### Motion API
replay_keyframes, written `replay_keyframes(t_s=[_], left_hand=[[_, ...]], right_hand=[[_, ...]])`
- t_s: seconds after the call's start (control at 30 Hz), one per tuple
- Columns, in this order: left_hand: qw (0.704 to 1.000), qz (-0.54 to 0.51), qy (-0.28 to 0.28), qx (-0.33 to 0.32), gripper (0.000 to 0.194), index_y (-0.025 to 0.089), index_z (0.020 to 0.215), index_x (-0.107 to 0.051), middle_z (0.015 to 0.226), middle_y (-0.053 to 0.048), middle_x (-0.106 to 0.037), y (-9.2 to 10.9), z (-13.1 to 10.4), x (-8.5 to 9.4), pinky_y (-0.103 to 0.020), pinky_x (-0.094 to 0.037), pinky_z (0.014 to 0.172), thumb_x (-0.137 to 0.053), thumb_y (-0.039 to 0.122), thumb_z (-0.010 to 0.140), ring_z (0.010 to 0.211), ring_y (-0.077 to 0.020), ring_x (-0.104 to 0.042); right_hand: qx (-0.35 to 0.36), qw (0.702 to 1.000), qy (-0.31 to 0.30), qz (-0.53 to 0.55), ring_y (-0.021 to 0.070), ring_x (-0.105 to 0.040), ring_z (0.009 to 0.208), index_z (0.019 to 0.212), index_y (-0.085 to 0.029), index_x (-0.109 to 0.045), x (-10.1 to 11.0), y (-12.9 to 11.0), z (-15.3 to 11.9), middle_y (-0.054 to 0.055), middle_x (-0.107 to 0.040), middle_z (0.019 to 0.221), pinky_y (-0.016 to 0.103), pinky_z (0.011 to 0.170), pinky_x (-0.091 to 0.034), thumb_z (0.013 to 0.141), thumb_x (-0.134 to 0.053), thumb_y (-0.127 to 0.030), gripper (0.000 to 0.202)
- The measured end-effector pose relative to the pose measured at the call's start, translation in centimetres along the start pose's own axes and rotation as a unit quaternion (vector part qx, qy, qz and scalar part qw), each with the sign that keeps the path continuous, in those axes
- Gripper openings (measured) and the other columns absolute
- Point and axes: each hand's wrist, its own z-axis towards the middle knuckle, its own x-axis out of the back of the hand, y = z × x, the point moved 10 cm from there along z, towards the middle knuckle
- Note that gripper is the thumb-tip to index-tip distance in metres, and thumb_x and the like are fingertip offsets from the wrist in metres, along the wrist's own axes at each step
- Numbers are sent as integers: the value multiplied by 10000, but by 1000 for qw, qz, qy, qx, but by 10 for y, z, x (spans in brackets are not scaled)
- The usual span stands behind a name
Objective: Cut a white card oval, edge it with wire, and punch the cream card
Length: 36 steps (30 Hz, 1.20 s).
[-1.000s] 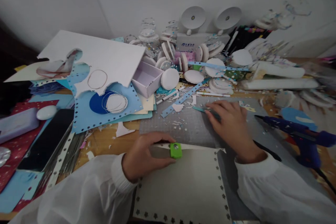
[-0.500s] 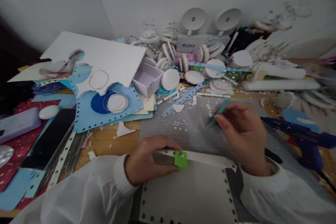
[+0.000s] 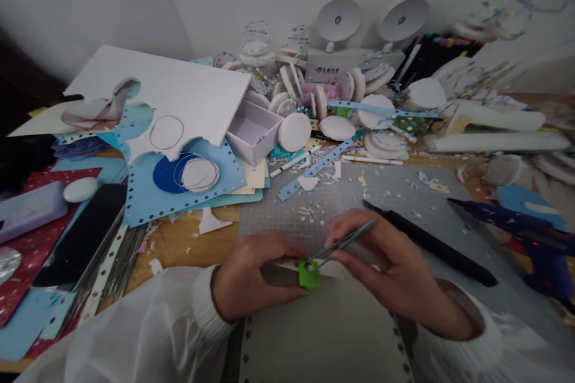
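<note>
Between the thumb and fingers of my left hand (image 3: 258, 278) sits a small green paper punch (image 3: 309, 275), held at the top edge of a pale paper sheet (image 3: 323, 329). Small flower-shaped holes run down the sheet's side edges. My right hand (image 3: 381, 263) pinches a pair of teal tweezers (image 3: 348, 238). Their tips point left and down, at the round opening on the punch; whether they touch it I cannot tell.
A grey cutting mat (image 3: 287, 221) with paper scraps lies under the sheet. A black craft knife (image 3: 431, 242) and a blue glue gun (image 3: 516, 227) lie to the right. White discs (image 3: 294, 131) and a lilac box (image 3: 254, 131) crowd the back; a phone (image 3: 83, 236) lies left.
My right hand has moved left and down with the tweezers, bringing their tips to the punch. The craft knife has come into fuller view. My left hand stays on the punch.
</note>
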Motion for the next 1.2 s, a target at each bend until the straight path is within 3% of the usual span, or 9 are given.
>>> replay_keyframes(t_s=[0.1, 0.23, 0.43, 0.67, 0.8, 1.0, 1.2], left_hand=[[1000, 6, 2, 4, 288, 160, 953, -684, 902, -69, -721, 0, 1, 1, -283, -523, 770, -750, 246, 686, 839, -190, -668], [999, 19, -9, 25, 299, 158, 960, -684, 881, -66, -715, -4, 1, 0, -287, -522, 751, -746, 258, 685, 820, -191, -661], [999, 45, -20, 20, 378, 160, 977, -678, 878, -67, -715, -12, -2, -4, -276, -525, 722, -768, 365, 673, 795, -189, -665], [978, 166, -2, -124, 303, 150, 1007, -639, 915, -78, -717, 14, -4, -8, -320, -534, 748, -676, 348, 780, 841, -204, -664], [966, 218, 7, -140, 374, 152, 990, -631, 914, -77, -719, 18, -5, -10, -349, -537, 732, -697, 427, 746, 834, -220, -662], [950, 253, 68, -169, 268, 149, 958, -620, 864, -59, -727, 30, -8, -5, -325, -528, 701, -681, 318, 759, 788, -197, -661], [934, 264, 107, -217, 261, 143, 912, -609, 837, -43, -732, 46, -12, -2, -309, -511, 656, -696, 284, 710, 735, -178, -662]], right_hand=[[6, 998, -38, -41, 158, -611, 819, 920, -234, -559, -7, 1, 1, 8, -619, 854, 284, 719, -508, 842, -611, -192, 103], [8, 998, 1, -55, 145, -608, 709, 834, -220, -573, -1, 4, 0, -9, -626, 752, 270, 627, -488, 824, -645, -208, 74], [6, 998, -2, -69, 138, -602, 682, 810, -219, -566, -7, 8, -1, -16, -621, 730, 264, 607, -467, 827, -631, -191, 73], [10, 997, -12, -80, 144, -597, 692, 828, -233, -552, -11, 9, -2, -10, -619, 748, 274, 610, -454, 837, -617, -192, 77], [16, 996, -13, -86, 141, -587, 683, 837, -227, -552, -12, 8, -2, -10, -610, 746, 272, 609, -450, 836, -608, -167, 83], [20, 998, 13, -59, 135, -563, 655, 818, -213, -549, -6, 3, -1, -11, -584, 722, 260, 581, -448, 831, -598, -175, 64], [16, 998, -16, -51, 129, -550, 677, 821, -209, -534, -11, -1, -2, -14, -568, 732, 256, 593, -434, 828, -577, -111, 107]])
